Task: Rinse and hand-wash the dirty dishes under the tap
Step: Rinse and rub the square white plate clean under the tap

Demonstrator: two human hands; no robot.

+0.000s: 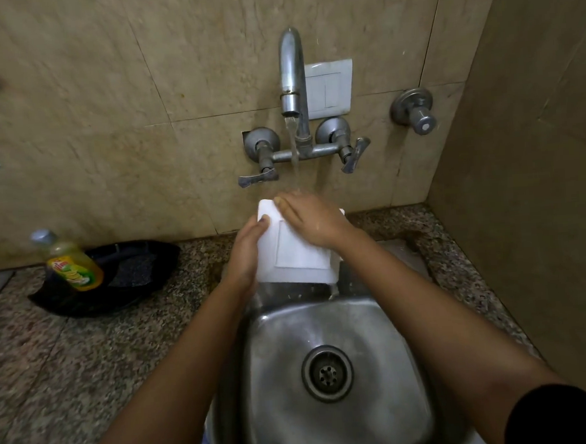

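I hold the plate (297, 252) over the back of the sink (387, 336), directly below the tap (291, 71) on the wall behind. My left hand (248, 245) grips its left edge, and my right hand (310, 217) lies flat on top. Left of the sink, on the counter (87, 354), a bottle (71, 263) stands before a tray (143, 265). A wall valve (415, 109) sits right of the tap.

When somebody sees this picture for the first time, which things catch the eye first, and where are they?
The white square plate is held at centre above the steel sink: the left hand grips its left edge, the right hand lies flat on it. Water falls onto them from the curved grey metal tap on the wall. At left stands a yellow dish-soap bottle, a black tray behind it.
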